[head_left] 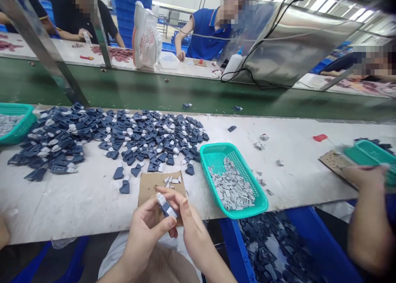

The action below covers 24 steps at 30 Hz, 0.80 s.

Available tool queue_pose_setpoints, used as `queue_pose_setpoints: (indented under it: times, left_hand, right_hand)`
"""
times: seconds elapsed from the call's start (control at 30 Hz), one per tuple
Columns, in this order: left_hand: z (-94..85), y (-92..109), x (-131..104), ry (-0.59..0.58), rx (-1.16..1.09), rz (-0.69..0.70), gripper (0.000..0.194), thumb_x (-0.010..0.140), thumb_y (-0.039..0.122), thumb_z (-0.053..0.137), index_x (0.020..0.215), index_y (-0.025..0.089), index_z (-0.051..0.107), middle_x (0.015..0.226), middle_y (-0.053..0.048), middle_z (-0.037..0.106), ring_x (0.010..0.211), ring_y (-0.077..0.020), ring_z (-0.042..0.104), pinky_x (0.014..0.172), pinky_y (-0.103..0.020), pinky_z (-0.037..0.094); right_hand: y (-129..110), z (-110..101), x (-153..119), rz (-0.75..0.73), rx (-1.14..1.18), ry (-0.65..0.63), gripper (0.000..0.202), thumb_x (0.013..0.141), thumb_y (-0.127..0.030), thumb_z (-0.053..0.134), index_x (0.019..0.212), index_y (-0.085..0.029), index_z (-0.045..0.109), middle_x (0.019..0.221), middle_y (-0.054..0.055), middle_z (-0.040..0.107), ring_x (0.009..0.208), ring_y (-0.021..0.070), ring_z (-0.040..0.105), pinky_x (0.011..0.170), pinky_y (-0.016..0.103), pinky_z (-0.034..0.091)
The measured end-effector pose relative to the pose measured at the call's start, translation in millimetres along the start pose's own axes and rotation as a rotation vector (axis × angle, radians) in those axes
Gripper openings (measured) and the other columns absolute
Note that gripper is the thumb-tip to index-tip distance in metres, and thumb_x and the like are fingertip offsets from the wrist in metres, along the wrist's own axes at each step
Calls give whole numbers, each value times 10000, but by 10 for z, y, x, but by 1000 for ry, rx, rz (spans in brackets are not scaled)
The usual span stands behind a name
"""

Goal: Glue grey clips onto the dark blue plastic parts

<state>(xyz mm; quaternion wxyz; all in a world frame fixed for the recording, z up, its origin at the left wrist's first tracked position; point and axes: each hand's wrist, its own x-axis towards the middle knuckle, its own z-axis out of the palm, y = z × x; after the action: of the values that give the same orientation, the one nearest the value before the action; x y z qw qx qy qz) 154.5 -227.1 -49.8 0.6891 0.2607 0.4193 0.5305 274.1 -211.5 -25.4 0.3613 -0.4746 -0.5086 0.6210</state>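
Note:
My left hand (148, 229) is closed on a small dark blue and white part (167, 206), its thumb pressed along the near end. Against the other side of the same part rest the fingers of my right hand (190, 219). Both hands are over the near edge of a brown cardboard piece (145, 186), where a few small light grey pieces (175, 180) lie. To the right stands a green basket (260, 200) of grey pieces. Beyond the cardboard spreads a large heap of dark blue parts (117, 130) with white bits on them.
Another green basket (29, 124) stands at the far left. Under the table's right side, a blue crate (236, 250) holds dark parts. A co-worker's hand (365, 173) is at the right, by cardboard and a green basket. Across a green belt (130, 85), people sit working.

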Motion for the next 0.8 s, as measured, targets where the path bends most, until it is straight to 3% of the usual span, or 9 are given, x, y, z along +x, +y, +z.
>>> queue_pose_setpoints:
  times: [0.1,0.2,0.27,0.33,0.57,0.67,0.8]
  left_hand:
    - [7,84,99,46,-38,9,517,755,306,762,1236,207,599,996,-62,706,849,-182,674,766,-254,551]
    - [-46,188,239,98,-44,78,558,808,315,714,1318,206,518,1059,-76,710,978,-205,670,899,-291,522]
    - [-94,275,353,123,-7,152,569,813,296,712,1330,206,491,1067,-74,713,967,-201,681,925,-305,514]
    - [-138,385,485,154,57,229,545,813,282,714,1306,209,493,1055,-67,716,941,-195,691,899,-297,526]
    - [-271,972,1226,200,441,411,426,795,328,699,1161,183,536,1095,-108,704,936,-209,691,911,-337,521]
    - [-333,1265,1730,258,715,452,401,827,311,621,1188,161,532,1169,-121,664,937,-207,690,879,-331,534]
    - [-405,1579,2503,375,992,419,351,843,206,616,1173,98,566,1069,-117,676,902,-215,679,849,-374,538]
  right_hand:
    - [-101,-496,46,-82,-236,84,398,978,-492,402,1173,-230,629,764,30,653,674,177,601,622,280,479]
    - [-166,-1112,176,-184,-687,325,283,964,-377,454,1061,-208,659,960,71,681,868,221,633,747,331,489]
    - [-162,-1447,308,-230,-957,310,264,961,-300,425,1042,-189,651,1021,96,675,930,242,628,783,368,499]
    - [-128,-1655,458,-246,-1067,222,238,936,-218,436,1029,-178,652,1019,100,675,959,250,625,818,392,502]
    - [-13,-1782,797,-283,-1202,-55,290,890,-54,424,997,-142,678,987,112,658,961,256,631,848,410,512]
    - [-2,-1832,793,-296,-1248,-94,294,900,-35,410,1010,-138,662,980,110,642,929,247,637,819,399,529]
    - [11,-1884,762,-303,-1290,-112,254,901,-31,441,1021,-130,641,976,112,627,915,256,641,807,410,542]
